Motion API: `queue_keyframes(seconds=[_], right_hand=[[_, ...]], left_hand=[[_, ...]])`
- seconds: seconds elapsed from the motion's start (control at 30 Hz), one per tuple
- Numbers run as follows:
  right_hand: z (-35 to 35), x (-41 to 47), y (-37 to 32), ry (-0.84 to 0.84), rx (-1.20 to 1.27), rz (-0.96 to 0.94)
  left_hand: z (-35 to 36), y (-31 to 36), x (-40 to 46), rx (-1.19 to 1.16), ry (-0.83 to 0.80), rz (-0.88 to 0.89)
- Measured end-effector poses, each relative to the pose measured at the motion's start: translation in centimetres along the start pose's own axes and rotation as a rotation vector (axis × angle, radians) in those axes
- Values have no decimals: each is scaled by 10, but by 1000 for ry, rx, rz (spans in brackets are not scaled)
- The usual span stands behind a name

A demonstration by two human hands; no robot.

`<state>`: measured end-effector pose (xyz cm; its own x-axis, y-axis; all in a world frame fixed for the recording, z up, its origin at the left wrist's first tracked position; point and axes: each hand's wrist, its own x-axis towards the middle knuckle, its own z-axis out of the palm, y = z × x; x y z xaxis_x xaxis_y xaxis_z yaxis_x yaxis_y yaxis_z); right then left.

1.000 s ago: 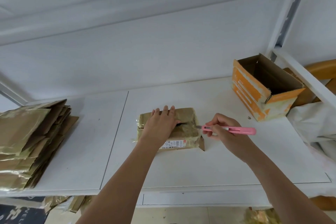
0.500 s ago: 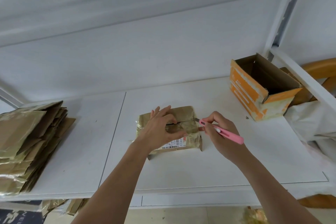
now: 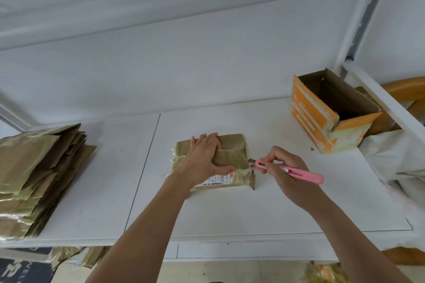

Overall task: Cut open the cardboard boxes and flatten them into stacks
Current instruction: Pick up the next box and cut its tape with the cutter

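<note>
Taped brown boxes: one [image 3: 232,156], at the middle of the white shelf [image 3: 230,209], with one white barcode label [image 3: 217,180] on its near face.
Open orange boxes: one [image 3: 326,112], at 2 o'clock from the taped box.
Stacks of flattened cardboard: one [image 3: 39,172], at 9 o'clock; the sheets in it are too many and too overlapped to count.
Pink cutters: one [image 3: 292,171], at 3 o'clock.
Hands: two, left hand [image 3: 204,161] and right hand [image 3: 285,167].

Pink knife [image 3: 290,169] now level (formerly tilted)
</note>
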<state>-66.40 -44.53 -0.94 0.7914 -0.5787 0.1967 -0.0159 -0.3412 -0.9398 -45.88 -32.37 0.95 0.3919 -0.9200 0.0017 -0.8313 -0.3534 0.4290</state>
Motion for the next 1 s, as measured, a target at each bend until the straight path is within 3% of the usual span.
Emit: queue_keyframes(seconds=[0.27, 0.63, 0.8, 1.0], right_hand=[[0, 10, 3, 138, 184, 9], [2, -12, 5, 59, 69, 43], [9, 3, 15, 184, 221, 60], [17, -2, 12, 55, 89, 44]], left_hand=[[-1, 1, 1, -37, 19, -11], [-2, 0, 2, -43, 60, -50], [-3, 4, 0, -49, 57, -61], [-5, 4, -1, -62, 19, -64]])
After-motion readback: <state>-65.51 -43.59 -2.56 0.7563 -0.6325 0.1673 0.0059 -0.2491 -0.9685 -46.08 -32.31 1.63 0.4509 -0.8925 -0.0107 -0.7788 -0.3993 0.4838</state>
